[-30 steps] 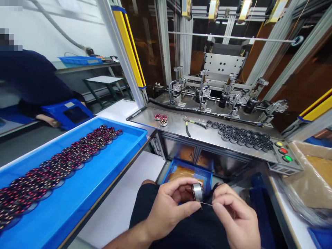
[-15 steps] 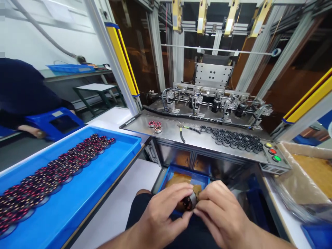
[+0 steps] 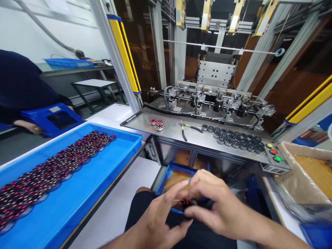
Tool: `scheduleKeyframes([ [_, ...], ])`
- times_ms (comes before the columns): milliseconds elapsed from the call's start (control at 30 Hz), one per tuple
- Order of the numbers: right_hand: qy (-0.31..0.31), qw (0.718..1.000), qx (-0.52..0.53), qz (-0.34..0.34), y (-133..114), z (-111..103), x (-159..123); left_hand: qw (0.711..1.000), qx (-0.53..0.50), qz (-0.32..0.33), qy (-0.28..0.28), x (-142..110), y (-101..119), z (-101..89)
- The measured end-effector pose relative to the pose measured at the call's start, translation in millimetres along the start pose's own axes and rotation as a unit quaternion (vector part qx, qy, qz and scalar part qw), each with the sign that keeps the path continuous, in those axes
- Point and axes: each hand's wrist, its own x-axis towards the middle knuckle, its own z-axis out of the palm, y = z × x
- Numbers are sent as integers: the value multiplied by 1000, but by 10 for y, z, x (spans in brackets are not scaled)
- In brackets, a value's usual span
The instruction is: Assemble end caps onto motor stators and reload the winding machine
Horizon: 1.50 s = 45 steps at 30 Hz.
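Over my lap, a small dark wound motor stator (image 3: 185, 204) with copper-coloured parts is partly hidden and blurred between my hands. My right hand (image 3: 215, 204) curls round it, thumb in front and fingers above. Beside it, my left hand (image 3: 162, 214) forms a wide C, its thumb and forefinger apart close to the stator. Whether a left fingertip touches it is hard to make out. Below the hands is a blue bin (image 3: 166, 178) with brown material inside.
On my left, a blue tray (image 3: 103, 173) holds rows of wound stators (image 3: 59, 166). Pliers (image 3: 184, 131), a few red-wound stators (image 3: 159, 127) and many black cores (image 3: 238, 138) lie on the metal bench. Behind is a winding machine (image 3: 218, 100); control buttons (image 3: 273, 151) and a lined carton (image 3: 298, 173) stand right. A person (image 3: 20, 83) sits far left.
My right hand has shifted left and up, over the stator, which has turned and is more covered. My left fingers have spread wider. The view has tilted slightly.
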Motion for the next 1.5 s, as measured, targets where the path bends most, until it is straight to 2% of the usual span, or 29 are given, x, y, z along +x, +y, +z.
scheduleKeyframes([
  [67,45,995,65,58,47,190,21,1000,10,17,15,-25,-25,-36],
  [167,107,968,153,170,128,382,-51,998,21,43,29,-48,-77,-159],
  [267,101,950,192,226,197,407,-96,996,24,79,30,-63,-132,-281],
  [300,94,950,187,231,230,372,-73,996,27,82,35,-72,-153,-307],
  [367,111,964,110,215,341,240,62,996,24,71,55,-105,-208,-326],
  [433,180,968,-20,173,531,59,320,995,7,50,85,-158,-283,-299],
  [500,259,949,-116,140,791,-103,668,992,-27,17,122,-227,-363,-238],
  [533,277,941,-145,132,936,-156,855,988,-53,-5,143,-262,-395,-203],
  [600,274,935,-188,122,1216,-181,1205,974,-123,-54,182,-323,-426,-142],
  [667,263,933,-215,120,1439,-113,1464,950,-201,-118,205,-359,-404,-113],
  [733,254,932,-227,124,1579,-9,1600,916,-265,-195,229,-366,-346,-123],
  [833,229,939,-224,128,1662,77,1620,867,-320,-286,254,-357,-268,-188],
  [933,193,952,-204,122,1674,12,1559,852,-355,-300,240,-367,-242,-248],
  [1100,146,973,-137,116,1568,-279,1436,842,-359,-311,255,-361,-203,-233],
  [1167,132,979,-94,127,1468,-373,1297,840,-359,-312,260,-333,-186,-211],
  [1233,113,983,-44,141,1357,-387,1044,840,-359,-307,265,-304,-184,-196],
  [1333,92,982,70,150,1221,-190,439,839,-362,-302,272,-272,-209,-179],
  [1400,98,963,207,140,1159,70,-49,835,-364,-308,274,-251,-228,-159],
  [1433,104,959,227,135,1129,220,-289,832,-365,-315,274,-239,-234,-145],
  [1500,105,960,192,172,1061,517,-701,826,-370,-332,265,-207,-236,-111],
])
